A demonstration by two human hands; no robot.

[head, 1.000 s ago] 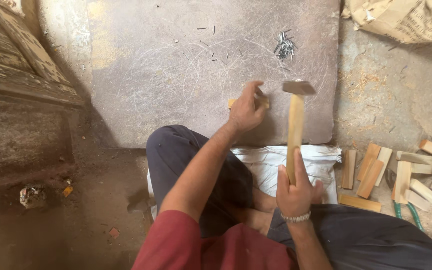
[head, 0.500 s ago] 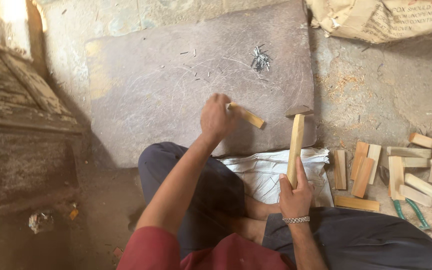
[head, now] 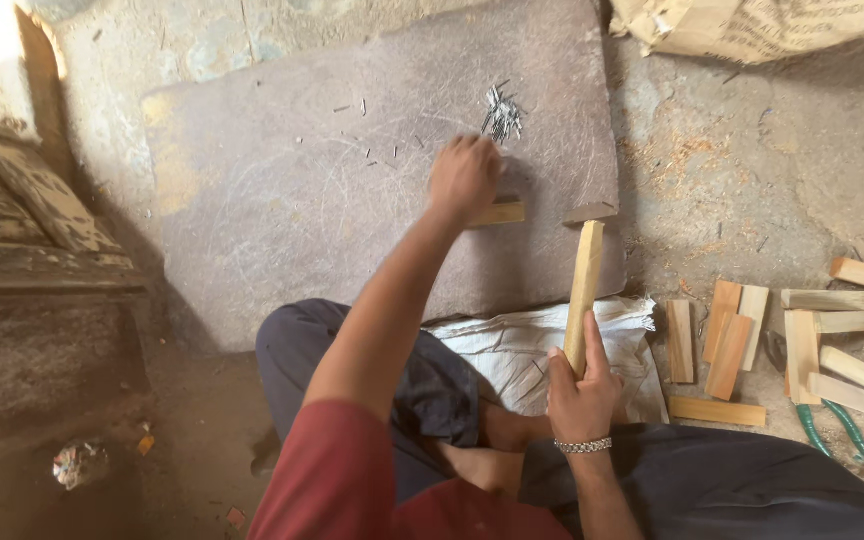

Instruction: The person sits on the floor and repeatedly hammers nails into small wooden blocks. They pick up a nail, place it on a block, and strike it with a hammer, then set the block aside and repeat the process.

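My left hand (head: 464,178) is stretched forward over a flat grey stone slab (head: 282,200), its fingers curled down just short of a small heap of nails (head: 501,113). A short wooden piece (head: 500,213) lies on the slab under the heel of that hand; whether the fingers pinch a nail is hidden. My right hand (head: 582,392) grips the lower end of a hammer's wooden handle (head: 584,290). The hammer's metal head (head: 589,212) rests near the slab's right edge, beside the wooden piece.
Several cut wooden blocks (head: 802,335) lie scattered on the ground at the right, with green-handled pliers (head: 832,428) beside them. A white woven sack (head: 522,350) lies over my lap. A sack (head: 752,25) sits at the top right, weathered planks (head: 32,230) at the left.
My left hand has reached forward from the wooden piece toward the heap of nails. The hammer has come down from its raised position and its head now rests low by the slab.
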